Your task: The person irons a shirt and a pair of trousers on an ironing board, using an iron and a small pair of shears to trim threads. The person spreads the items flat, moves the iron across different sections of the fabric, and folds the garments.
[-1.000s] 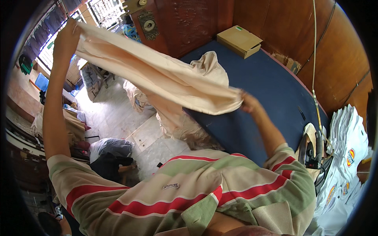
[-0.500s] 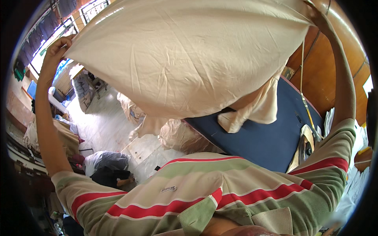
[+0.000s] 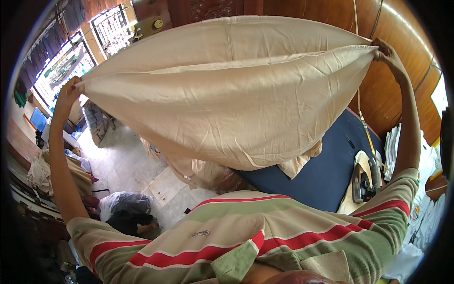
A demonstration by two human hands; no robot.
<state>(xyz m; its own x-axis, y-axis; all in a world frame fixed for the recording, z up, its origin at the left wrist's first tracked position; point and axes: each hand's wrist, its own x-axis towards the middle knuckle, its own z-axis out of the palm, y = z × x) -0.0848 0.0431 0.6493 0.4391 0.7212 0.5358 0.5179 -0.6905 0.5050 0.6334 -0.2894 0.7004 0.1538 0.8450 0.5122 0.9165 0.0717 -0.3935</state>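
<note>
A large cream cloth [image 3: 227, 99] billows in the air in front of me, stretched wide between both raised arms. My left hand [image 3: 68, 92] grips its left edge up at the far left. My right hand [image 3: 388, 53] is closed on the cloth's right corner, high at the upper right. Under the cloth lies a dark blue padded table [image 3: 326, 165], partly hidden by it. A loose end of cream fabric [image 3: 298, 163] hangs down onto the blue surface.
An iron [image 3: 366, 182] rests on a cream pad at the blue table's right edge, its cord running up the wooden wall [image 3: 378, 94]. White folded garments [image 3: 425, 208] are stacked at the right. Bundles and bags [image 3: 125, 203] lie on the pale floor at the left.
The cloth went from bunched over the blue table to spread wide and billowing. My right hand rose from table level to high at the right; the left hand stayed raised.
</note>
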